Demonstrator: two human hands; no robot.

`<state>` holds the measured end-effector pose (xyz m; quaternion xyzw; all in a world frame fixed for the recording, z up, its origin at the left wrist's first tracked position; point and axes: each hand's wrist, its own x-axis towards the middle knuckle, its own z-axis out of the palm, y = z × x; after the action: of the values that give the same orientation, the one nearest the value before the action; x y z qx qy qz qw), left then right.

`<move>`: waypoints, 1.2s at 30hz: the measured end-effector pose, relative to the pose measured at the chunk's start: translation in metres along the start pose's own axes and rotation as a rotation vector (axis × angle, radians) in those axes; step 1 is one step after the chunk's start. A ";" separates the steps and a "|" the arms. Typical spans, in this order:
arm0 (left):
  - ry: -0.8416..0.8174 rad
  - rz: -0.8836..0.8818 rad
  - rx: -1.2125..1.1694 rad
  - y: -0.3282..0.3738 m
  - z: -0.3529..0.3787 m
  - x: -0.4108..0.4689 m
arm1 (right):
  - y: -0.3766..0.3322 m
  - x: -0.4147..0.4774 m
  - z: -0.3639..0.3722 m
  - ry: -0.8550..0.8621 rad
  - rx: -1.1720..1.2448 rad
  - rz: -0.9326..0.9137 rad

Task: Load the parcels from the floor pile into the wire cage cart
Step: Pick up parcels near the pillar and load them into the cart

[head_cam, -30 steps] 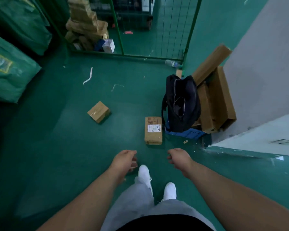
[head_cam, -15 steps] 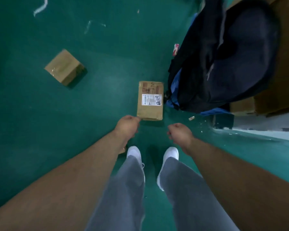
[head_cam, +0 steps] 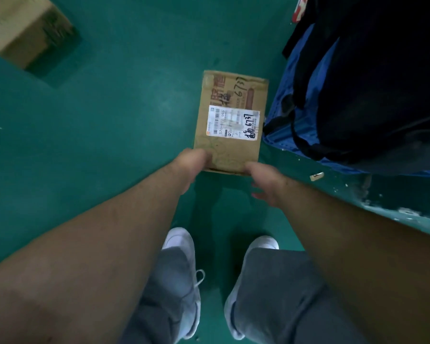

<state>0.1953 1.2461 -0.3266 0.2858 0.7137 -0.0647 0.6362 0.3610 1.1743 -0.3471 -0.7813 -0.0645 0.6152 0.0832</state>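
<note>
Left hand (head_cam: 193, 158) and right hand (head_cam: 263, 180) have reached the parcel (head_cam: 231, 120); fingers' hold is hidden.

The parcel (head_cam: 230, 120) bears a white label (head_cam: 233, 122) with "6737" handwritten in black marker and small print that seems to read "570-872 065". Beyond the label, "6737" is penned again on the cardboard.

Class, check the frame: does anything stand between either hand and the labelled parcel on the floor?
Nothing visible does. The left hand and right hand both meet the near edge of the labelled parcel. The dark backpack lies beside the parcel's right side, not between. The cart is out of view.
</note>
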 end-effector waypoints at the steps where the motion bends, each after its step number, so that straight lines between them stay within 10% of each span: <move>1: 0.000 -0.003 -0.021 0.001 -0.001 0.000 | -0.002 0.000 0.002 0.010 -0.006 -0.014; 22: 0.234 0.210 -0.509 0.063 -0.166 -0.583 | -0.099 -0.589 -0.070 -0.054 0.147 -0.250; 31: 0.493 0.174 -0.513 -0.071 -0.141 -0.686 | -0.041 -0.661 -0.048 -0.297 -0.203 -0.388; 36: 0.634 0.015 -0.903 -0.190 -0.069 -0.734 | 0.024 -0.691 -0.024 -0.496 -0.552 -0.319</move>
<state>0.0616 0.8812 0.3286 -0.0050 0.8252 0.3416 0.4498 0.2221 1.0095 0.3102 -0.5824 -0.3659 0.7239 -0.0532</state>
